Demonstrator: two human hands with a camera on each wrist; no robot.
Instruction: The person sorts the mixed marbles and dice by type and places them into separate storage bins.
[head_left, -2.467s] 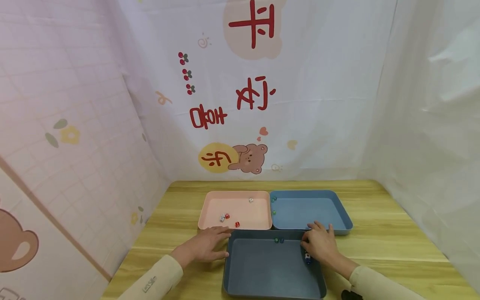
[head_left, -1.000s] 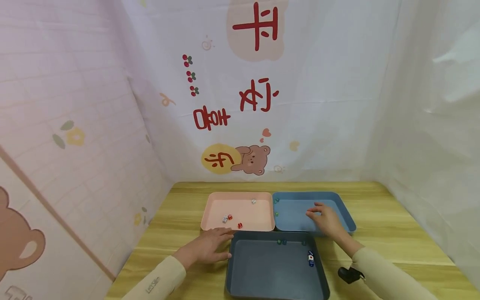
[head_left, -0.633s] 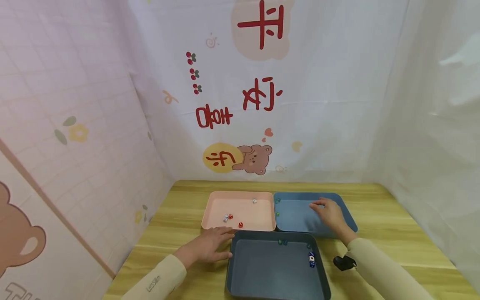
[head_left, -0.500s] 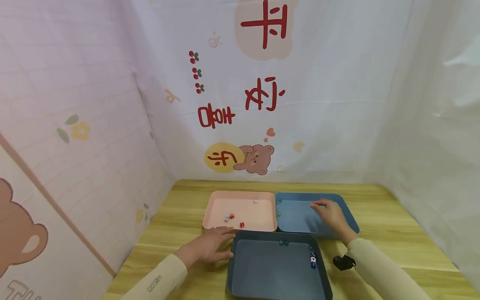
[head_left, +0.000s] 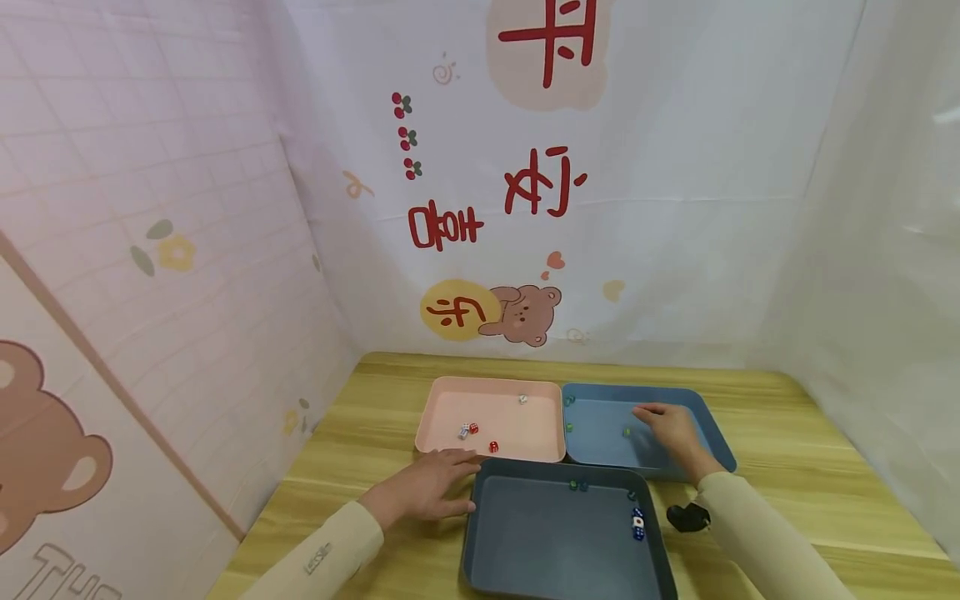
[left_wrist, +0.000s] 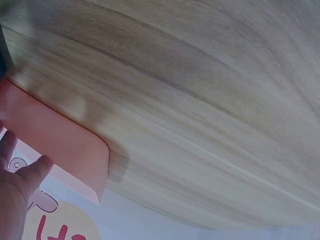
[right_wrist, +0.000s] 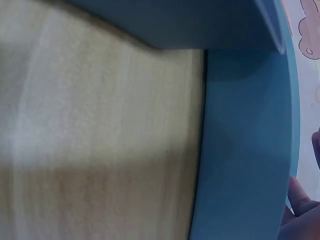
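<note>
My right hand (head_left: 675, 431) hovers over the blue tray (head_left: 716, 429), holding nothing, thumb and index finger apart in the right wrist view. Below its fingertips a small green die (head_left: 627, 432) sits on that tray's floor. Other green dice (head_left: 569, 427) lie along the tray's left side. My left hand (head_left: 431, 486), fingers extended, rests by the left rim of the dark grey-blue tray (head_left: 551, 542), near the pink tray's front edge. In the dark tray, blue and white dice (head_left: 638, 523) line the right side; small green and teal dice (head_left: 573, 485) lie near the back wall.
The pink tray (head_left: 450, 408) stands left of the blue one and holds several red and white dice (head_left: 493, 447). All three trays adjoin on a wood-grain table (head_left: 810, 467). Printed white cloth (head_left: 675, 250) surrounds the back and sides.
My right hand went from the dark tray's back right corner to above the blue tray and let go of a green die, now lying there. My left hand stayed put; the view shifted slightly.
</note>
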